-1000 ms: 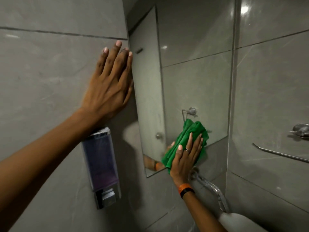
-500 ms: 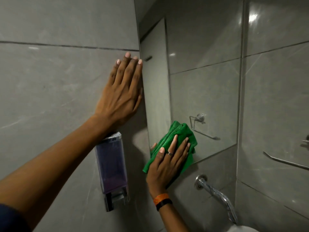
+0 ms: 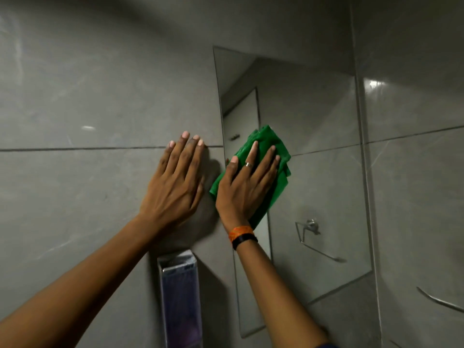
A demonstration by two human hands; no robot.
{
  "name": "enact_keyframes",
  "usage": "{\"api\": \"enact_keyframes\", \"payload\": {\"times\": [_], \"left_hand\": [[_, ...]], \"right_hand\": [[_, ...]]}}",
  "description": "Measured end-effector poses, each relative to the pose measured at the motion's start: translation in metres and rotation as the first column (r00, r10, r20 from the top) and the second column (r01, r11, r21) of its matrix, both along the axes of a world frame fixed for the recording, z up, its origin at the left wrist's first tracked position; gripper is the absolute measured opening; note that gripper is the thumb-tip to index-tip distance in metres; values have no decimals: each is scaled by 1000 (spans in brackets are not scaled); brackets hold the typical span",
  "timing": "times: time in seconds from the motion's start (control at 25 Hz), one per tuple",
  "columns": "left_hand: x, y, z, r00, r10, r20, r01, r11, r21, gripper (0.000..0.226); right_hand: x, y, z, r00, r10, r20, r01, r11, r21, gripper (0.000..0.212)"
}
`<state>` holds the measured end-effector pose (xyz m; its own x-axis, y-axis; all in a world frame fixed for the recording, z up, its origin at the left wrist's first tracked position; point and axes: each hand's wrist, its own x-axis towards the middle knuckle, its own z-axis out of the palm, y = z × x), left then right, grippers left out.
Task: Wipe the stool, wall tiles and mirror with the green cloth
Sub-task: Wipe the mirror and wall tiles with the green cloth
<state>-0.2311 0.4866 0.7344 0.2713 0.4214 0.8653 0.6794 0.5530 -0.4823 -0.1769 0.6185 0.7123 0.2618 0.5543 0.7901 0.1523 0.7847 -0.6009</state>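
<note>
A folded green cloth (image 3: pixel 272 146) is pressed flat against the mirror (image 3: pixel 313 151) near its left edge, about halfway up. My right hand (image 3: pixel 244 187) lies spread over the cloth and pins it to the glass. Just left of the mirror, my left hand (image 3: pixel 173 187) rests flat with fingers together on the grey wall tiles (image 3: pixel 75 101), holding nothing. The stool is out of view.
A clear soap dispenser (image 3: pixel 180 297) is fixed to the wall below my left hand. The mirror reflects a door and a chrome towel ring (image 3: pixel 311 226). A metal rail (image 3: pixel 439 301) runs along the right wall.
My right hand has slid the cloth up the mirror from its lower edge to mid-height near the left edge. The view has tilted upward; the left hand stays on the tiles.
</note>
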Motion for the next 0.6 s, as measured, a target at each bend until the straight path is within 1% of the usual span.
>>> {"api": "enact_keyframes", "payload": {"times": [0.32, 0.44, 0.6], "left_hand": [[-11, -35, 48, 995, 94, -27, -92, 994, 55, 70], [-15, -50, 66, 989, 139, -39, -136, 988, 71, 70], [-20, -75, 84, 980, 198, -5, -197, 976, 95, 67]], "right_hand": [[8, 6, 139, 997, 66, 29, -71, 974, 214, 60], [11, 5, 175, 994, 104, 47, -112, 957, 268, 58], [16, 0, 205, 981, 185, 54, -192, 931, 310, 52]]}}
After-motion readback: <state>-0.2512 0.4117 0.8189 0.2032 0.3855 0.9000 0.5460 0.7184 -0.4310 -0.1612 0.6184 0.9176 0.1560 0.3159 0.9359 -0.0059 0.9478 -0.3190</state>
